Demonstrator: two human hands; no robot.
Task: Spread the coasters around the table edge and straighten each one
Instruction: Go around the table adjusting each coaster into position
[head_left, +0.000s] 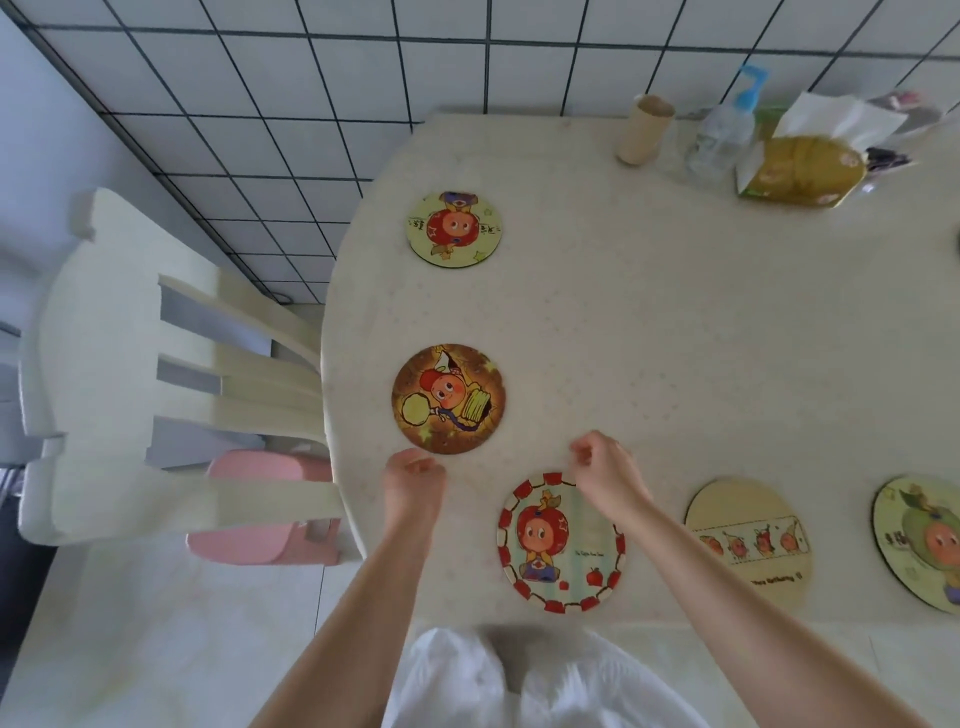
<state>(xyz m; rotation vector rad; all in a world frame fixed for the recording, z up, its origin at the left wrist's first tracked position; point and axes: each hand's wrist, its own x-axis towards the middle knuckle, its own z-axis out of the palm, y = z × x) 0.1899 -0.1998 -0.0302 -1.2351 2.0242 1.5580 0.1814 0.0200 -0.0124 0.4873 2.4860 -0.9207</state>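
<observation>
Several round cartoon coasters lie flat along the edge of the cream table (649, 332). A pale yellow-green coaster (454, 229) is farthest, a brown coaster (449, 399) sits mid-left, and a red-bordered coaster (558, 545) is nearest me. A beige coaster (748, 545) and a green coaster (919, 540), cut by the frame, lie to the right. My left hand (413, 480) hovers just below the brown coaster, fingers loosely curled, holding nothing. My right hand (605, 470) hangs over the red-bordered coaster's top right edge, fingers bent and empty.
A cream slatted chair (171, 374) stands left of the table, with a pink stool (270, 509) under it. At the far right of the table stand a cardboard tube (645, 130), a clear bottle with a blue cap (724, 130) and a yellow tissue pack (802, 169).
</observation>
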